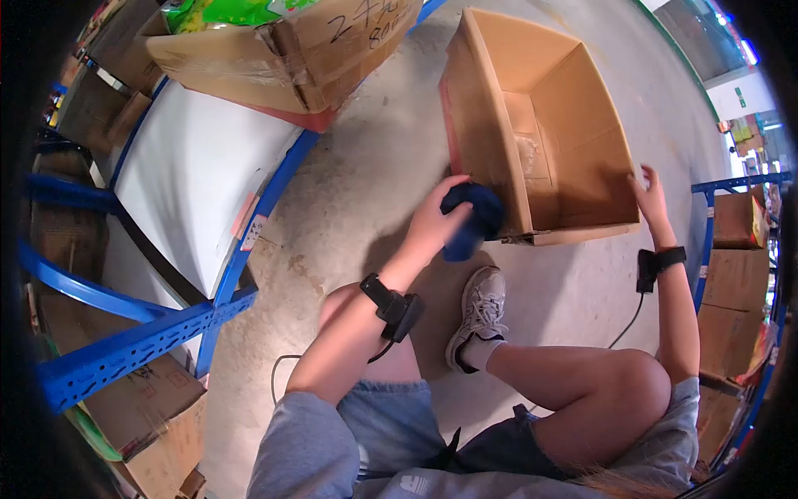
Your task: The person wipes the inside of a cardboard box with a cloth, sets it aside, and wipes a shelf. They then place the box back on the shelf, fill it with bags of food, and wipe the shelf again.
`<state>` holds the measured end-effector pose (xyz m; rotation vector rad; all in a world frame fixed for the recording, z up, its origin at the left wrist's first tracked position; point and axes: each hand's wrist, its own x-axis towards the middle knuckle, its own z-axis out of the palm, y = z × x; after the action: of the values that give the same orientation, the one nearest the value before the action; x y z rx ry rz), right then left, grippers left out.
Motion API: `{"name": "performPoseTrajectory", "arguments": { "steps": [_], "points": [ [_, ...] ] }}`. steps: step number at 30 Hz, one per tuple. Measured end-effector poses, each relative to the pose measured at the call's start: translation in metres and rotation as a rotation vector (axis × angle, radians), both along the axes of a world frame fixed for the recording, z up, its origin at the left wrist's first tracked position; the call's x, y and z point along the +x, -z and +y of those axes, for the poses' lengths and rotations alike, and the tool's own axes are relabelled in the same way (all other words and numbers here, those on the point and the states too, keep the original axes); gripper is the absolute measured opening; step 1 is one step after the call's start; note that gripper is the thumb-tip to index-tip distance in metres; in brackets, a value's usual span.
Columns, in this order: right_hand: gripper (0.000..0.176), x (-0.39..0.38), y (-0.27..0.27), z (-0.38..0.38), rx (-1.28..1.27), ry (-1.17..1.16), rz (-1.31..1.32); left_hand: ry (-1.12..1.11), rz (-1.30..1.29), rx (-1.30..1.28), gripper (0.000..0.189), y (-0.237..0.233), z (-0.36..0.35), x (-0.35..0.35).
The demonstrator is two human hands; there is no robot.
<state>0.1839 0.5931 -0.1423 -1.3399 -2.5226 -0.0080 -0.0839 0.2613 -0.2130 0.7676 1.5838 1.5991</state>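
i'm watching from the head view: the left hand is clenched around a bunched dark blue cloth, pressing it against the outer side wall of the open cardboard box, low down near the corner that faces the person. the box sits on the concrete floor with its opening towards the camera, and i see nothing inside but a scrap of clear film on the inner face. the right hand is at the opposite near corner, fingers laid against the rim. i can't tell whether they hook over the edge or only press on it. as i read it, the cloth is being rubbed along that wall, so to do it well i'd brace the box firmly from the right so the thin wall doesn't flex or slide away under the pressure. i'd keep the cloth flat rather than balled, and work in long strokes from the near corner towards the far end. the shoe is just beside the box's near edge, so i'd mind the foot. i'd also watch the cables from the wrist bands and the blue rack close on the left.
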Motion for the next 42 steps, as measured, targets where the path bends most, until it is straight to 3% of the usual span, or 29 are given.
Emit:
{"name": "performPoseTrajectory", "arguments": {
  "steps": [3,5,9,15,18,19,21,23,25,27,28,29,30,32,33,35,38,41,42],
  "points": [
    [0.044,0.008,-0.027,-0.040,-0.918,0.478,0.166,0.076,-0.457,-0.039,0.034,0.015,0.004,-0.006],
    [0.041,0.008,-0.024,-0.054,-1.030,0.459,0.309,0.126,-0.732,-0.087,0.032,0.014,0.005,-0.011],
    [0.037,0.024,-0.008,-0.041,-1.408,0.392,0.607,0.137,-0.887,-0.049,0.028,0.007,0.013,-0.011],
    [0.035,0.040,-0.014,-0.063,-1.228,0.305,0.662,0.115,-0.611,-0.318,0.042,-0.010,0.021,-0.008],
    [0.038,0.067,-0.016,-0.075,-1.166,0.270,0.662,0.271,-0.331,-0.404,0.055,-0.016,0.015,-0.007],
    [0.039,0.075,-0.025,-0.081,-1.176,0.199,0.653,0.310,-0.251,-0.434,0.067,-0.030,0.012,-0.005],
    [0.040,0.087,-0.043,-0.091,-1.106,0.219,0.625,0.317,-0.143,-0.408,0.082,-0.029,0.003,0.008],
    [0.040,0.097,-0.054,-0.097,-1.053,0.265,0.629,0.309,-0.187,-0.400,0.083,-0.036,-0.007,0.021],
    [0.043,0.102,-0.081,-0.104,-0.995,0.222,0.589,0.349,-0.233,-0.260,0.082,-0.073,-0.019,0.030],
    [0.050,0.118,-0.108,-0.099,-0.945,0.123,0.576,0.533,-0.191,-0.164,0.105,-0.088,-0.024,0.034],
    [0.054,0.127,-0.121,-0.097,-0.919,0.074,0.571,0.447,-0.178,-0.173,0.083,-0.088,-0.028,0.047],
    [0.055,0.148,-0.132,-0.086,-0.841,0.047,0.468,0.486,-0.086,-0.142,0.083,-0.097,-0.035,0.051],
    [0.056,0.142,-0.150,-0.098,-0.809,0.065,0.486,0.671,-0.186,-0.272,0.084,-0.102,-0.037,0.055],
    [0.058,0.126,-0.189,-0.128,-0.746,0.102,0.521,0.447,-0.087,0.010,0.084,-0.103,-0.059,0.088],
    [0.058,0.124,-0.198,-0.139,-0.733,0.112,0.522,0.343,-0.006,0.090,0.084,-0.081,-0.063,0.110],
    [0.058,0.115,-0.214,-0.148,-0.732,0.096,0.511,0.474,-0.148,0.029,0.087,-0.110,-0.078,0.098],
    [0.058,0.102,-0.240,-0.154,-0.732,0.041,0.480,0.378,-0.061,0.090,0.090,-0.132,-0.099,0.105],
    [0.058,0.079,-0.268,-0.157,-0.764,-0.030,0.430,0.463,-0.048,0.040,0.092,-0.150,-0.119,0.109],
    [0.058,0.071,-0.276,-0.158,-0.778,-0.057,0.412,0.421,-0.172,0.127,0.081,-0.160,-0.129,0.106]
  ]
}}
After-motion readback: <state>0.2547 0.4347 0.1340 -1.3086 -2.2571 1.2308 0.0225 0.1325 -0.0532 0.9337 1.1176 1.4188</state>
